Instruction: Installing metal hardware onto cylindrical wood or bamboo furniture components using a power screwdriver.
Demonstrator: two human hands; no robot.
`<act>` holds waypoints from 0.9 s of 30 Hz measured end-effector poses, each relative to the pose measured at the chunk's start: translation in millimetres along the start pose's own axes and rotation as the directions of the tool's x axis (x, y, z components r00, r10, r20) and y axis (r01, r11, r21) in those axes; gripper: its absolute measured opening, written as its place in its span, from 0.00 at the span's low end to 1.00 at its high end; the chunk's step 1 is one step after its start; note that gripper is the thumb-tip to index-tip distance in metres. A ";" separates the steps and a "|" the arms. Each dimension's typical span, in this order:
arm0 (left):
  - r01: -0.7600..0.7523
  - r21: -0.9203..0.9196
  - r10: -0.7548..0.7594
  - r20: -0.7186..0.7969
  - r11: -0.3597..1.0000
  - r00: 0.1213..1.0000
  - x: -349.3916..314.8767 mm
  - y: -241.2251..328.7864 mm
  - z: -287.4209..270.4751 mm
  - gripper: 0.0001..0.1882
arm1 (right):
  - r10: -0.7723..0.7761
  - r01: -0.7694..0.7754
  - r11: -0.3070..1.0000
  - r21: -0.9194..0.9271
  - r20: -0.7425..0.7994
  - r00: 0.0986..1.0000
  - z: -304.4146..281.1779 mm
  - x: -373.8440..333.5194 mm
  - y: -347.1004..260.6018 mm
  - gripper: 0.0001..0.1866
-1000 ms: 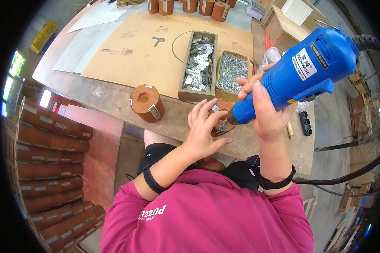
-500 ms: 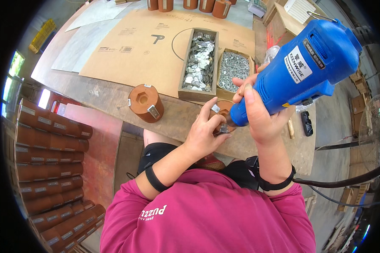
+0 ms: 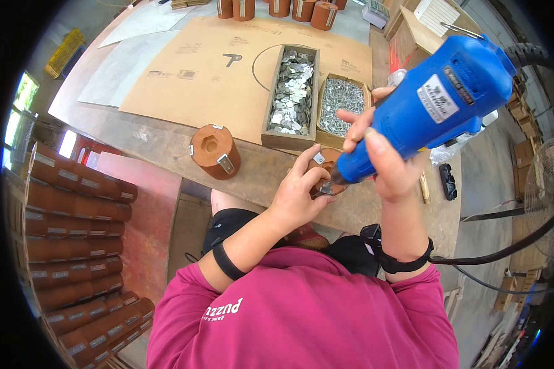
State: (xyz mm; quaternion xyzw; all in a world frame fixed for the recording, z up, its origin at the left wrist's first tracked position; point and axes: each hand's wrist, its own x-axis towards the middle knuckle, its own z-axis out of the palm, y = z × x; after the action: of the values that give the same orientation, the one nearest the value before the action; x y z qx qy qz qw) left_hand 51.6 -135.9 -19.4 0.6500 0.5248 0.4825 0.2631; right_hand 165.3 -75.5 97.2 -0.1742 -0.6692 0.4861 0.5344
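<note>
My right hand (image 3: 389, 165) is wrapped round a blue electric screwdriver (image 3: 434, 107), tilted with its nose down to the left. That nose meets the near side of a brown cylinder (image 3: 330, 154) at the table's front edge. Fingers of my left hand (image 3: 297, 195) grip the same cylinder, with the index finger by a small metal plate (image 3: 318, 158) on it and the thumb near the tool's tip. The tip and what lies under it are mostly hidden. To the left, another brown cylinder (image 3: 214, 154) stands upright, with a hole in its top and metal plates round its rim.
Behind my hands are a wooden tray (image 3: 292, 92) of metal plates and a box (image 3: 343, 101) of screws, on a cardboard sheet (image 3: 197, 74). Brown cylinders (image 3: 80, 209) are stacked at left; several more (image 3: 280, 7) stand at the back. A black object (image 3: 449, 181) lies at right.
The screwdriver's body has swung a little left and down in my right hand, its nose staying at the cylinder. My left hand keeps its hold.
</note>
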 end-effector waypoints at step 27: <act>0.023 0.140 -0.010 -0.094 0.990 0.995 -11.0 -0.6 -6.5 0.40 | 0.374 -0.560 -0.303 -0.771 -0.636 0.675 -157.6 -66.8 121.2 0.36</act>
State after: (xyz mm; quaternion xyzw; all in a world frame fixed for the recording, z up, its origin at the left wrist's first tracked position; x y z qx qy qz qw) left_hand 45.7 -147.1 -21.2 0.6393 0.5747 0.4719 0.1957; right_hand 294.6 3.9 -47.5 -0.7758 -0.6293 0.0164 0.0421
